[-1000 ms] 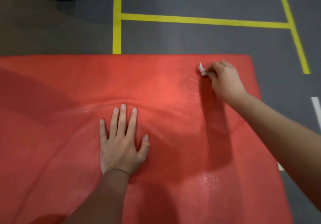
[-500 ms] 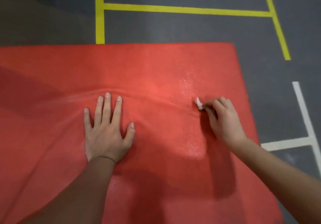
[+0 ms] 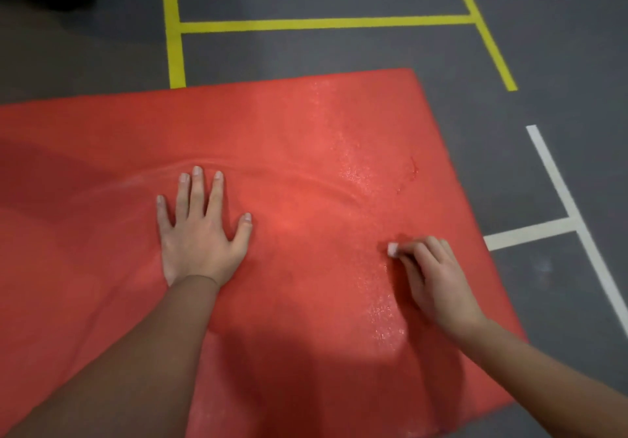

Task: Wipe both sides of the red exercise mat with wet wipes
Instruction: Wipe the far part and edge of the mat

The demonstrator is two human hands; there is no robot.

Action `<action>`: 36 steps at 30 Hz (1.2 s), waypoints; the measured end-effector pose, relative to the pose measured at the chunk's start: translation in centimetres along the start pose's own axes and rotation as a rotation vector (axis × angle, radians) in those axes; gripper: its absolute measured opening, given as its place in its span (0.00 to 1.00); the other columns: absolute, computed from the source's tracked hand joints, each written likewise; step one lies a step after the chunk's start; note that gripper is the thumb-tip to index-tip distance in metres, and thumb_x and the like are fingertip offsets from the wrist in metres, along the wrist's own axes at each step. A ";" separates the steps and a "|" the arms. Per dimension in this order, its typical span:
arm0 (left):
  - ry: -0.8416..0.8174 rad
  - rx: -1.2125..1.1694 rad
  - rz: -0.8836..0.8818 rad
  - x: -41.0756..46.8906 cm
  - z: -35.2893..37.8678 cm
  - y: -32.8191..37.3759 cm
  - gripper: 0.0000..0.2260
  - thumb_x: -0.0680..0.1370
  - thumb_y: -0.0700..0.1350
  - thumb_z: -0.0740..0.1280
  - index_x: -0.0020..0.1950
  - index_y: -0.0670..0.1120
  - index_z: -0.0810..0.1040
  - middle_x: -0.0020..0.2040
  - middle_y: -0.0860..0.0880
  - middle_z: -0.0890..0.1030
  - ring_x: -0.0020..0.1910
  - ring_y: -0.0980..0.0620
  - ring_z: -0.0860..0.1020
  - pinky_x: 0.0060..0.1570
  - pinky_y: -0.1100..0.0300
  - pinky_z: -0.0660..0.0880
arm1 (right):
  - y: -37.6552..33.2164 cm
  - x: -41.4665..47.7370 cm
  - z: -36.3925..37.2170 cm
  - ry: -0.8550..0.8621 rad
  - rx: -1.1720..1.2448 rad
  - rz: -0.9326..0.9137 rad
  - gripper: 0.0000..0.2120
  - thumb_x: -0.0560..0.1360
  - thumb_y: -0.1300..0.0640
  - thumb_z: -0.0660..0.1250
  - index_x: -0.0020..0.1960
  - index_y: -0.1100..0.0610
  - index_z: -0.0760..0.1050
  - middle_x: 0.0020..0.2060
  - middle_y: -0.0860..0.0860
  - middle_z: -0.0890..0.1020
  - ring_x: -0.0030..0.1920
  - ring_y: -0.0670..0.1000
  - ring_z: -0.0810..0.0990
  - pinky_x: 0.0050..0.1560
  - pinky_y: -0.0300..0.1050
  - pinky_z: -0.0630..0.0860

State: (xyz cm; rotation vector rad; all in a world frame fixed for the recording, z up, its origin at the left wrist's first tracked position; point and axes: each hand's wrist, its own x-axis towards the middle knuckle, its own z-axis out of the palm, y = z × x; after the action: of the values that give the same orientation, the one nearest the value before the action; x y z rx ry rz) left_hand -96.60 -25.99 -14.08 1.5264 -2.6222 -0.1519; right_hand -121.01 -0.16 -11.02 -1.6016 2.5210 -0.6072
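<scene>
While your right fingers [image 3: 429, 250] curl down around a small white wet wipe [image 3: 392, 249], only one corner of it shows past your knuckles, and that corner touches the red exercise mat [image 3: 306, 131]. Your right hand [image 3: 438, 284] sits knuckles up near the mat's right edge, with the forearm running back toward the lower right of the view.

Your left fingers [image 3: 197, 193] are straight and spread, lying flat on the mat and holding nothing, with the thumb angled out to the right. Your left hand [image 3: 200, 240] presses palm down near the middle of the mat, well apart from the right hand, and a thin band circles its wrist.

Just beyond your left fingertips a shallow wrinkle [image 3: 306, 176] arcs across the surface toward the right. A glistening wet streak [image 3: 353, 172] runs from the far edge toward you, passing between your hands and just left of the wipe. A small darker scuff [image 3: 413, 167] marks the mat beyond your right hand. A shadow [image 3: 289, 369] covers the near part of the mat between your forearms.

The mat lies flat on a dark grey floor [image 3: 306, 53], fills most of the view and runs off the left side. Yellow lines [image 3: 323, 24] cross the floor beyond its far edge, and white lines [image 3: 530, 233] meet just beside its right edge.
</scene>
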 end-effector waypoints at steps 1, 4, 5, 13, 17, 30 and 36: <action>0.004 0.003 -0.001 0.0 0.1 0.0 0.36 0.77 0.65 0.52 0.82 0.49 0.60 0.83 0.44 0.57 0.82 0.46 0.53 0.78 0.37 0.48 | -0.1 -1.1 0.0 -0.002 -0.003 0.000 0.06 0.79 0.61 0.65 0.52 0.60 0.81 0.47 0.53 0.79 0.45 0.59 0.76 0.51 0.53 0.73; 0.000 0.011 0.004 0.1 0.2 0.0 0.37 0.78 0.66 0.51 0.83 0.50 0.58 0.83 0.45 0.56 0.83 0.47 0.51 0.79 0.37 0.47 | 0.1 0.9 1.4 0.070 -0.035 0.055 0.04 0.78 0.64 0.65 0.49 0.61 0.80 0.44 0.57 0.78 0.43 0.61 0.74 0.49 0.52 0.70; -0.001 0.008 0.007 0.1 0.2 -0.1 0.37 0.78 0.67 0.51 0.83 0.50 0.57 0.84 0.45 0.55 0.83 0.47 0.51 0.79 0.37 0.47 | 0.1 2.2 1.8 0.087 -0.029 0.089 0.04 0.78 0.65 0.65 0.48 0.61 0.79 0.43 0.57 0.77 0.44 0.62 0.74 0.50 0.52 0.69; -0.082 -0.024 0.031 0.2 -0.6 -0.1 0.44 0.76 0.77 0.44 0.84 0.50 0.52 0.84 0.43 0.51 0.83 0.43 0.48 0.78 0.34 0.43 | 0.4 -6.4 -1.6 -0.048 -0.082 0.058 0.06 0.78 0.67 0.66 0.51 0.58 0.78 0.44 0.53 0.77 0.43 0.59 0.75 0.49 0.53 0.70; -0.179 -0.028 0.034 0.6 -1.1 -0.3 0.52 0.70 0.83 0.44 0.84 0.51 0.47 0.84 0.43 0.46 0.83 0.44 0.43 0.77 0.36 0.39 | -1.7 -14.2 -2.0 -0.064 -0.100 0.025 0.07 0.75 0.69 0.68 0.50 0.60 0.80 0.42 0.53 0.78 0.41 0.57 0.74 0.46 0.53 0.71; 0.027 -0.070 0.117 -1.6 -1.4 3.7 0.39 0.80 0.69 0.50 0.82 0.45 0.58 0.83 0.36 0.52 0.82 0.40 0.50 0.75 0.27 0.42 | 0.5 -23.7 -2.8 0.079 -0.076 0.290 0.05 0.81 0.62 0.62 0.54 0.60 0.76 0.46 0.56 0.75 0.45 0.57 0.72 0.51 0.53 0.71; -0.020 -0.034 0.196 -0.8 0.3 7.4 0.34 0.81 0.64 0.52 0.83 0.48 0.57 0.83 0.40 0.53 0.83 0.44 0.50 0.77 0.31 0.43 | 0.7 -15.9 -1.0 0.183 -0.044 0.439 0.03 0.79 0.64 0.64 0.48 0.60 0.77 0.43 0.58 0.76 0.43 0.61 0.72 0.49 0.55 0.68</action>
State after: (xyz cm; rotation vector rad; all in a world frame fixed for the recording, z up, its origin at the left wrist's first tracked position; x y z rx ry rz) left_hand -102.58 -21.65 -13.40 1.2544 -2.7498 -0.1944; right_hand -114.83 14.43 -12.40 -0.9833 2.9027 -0.6676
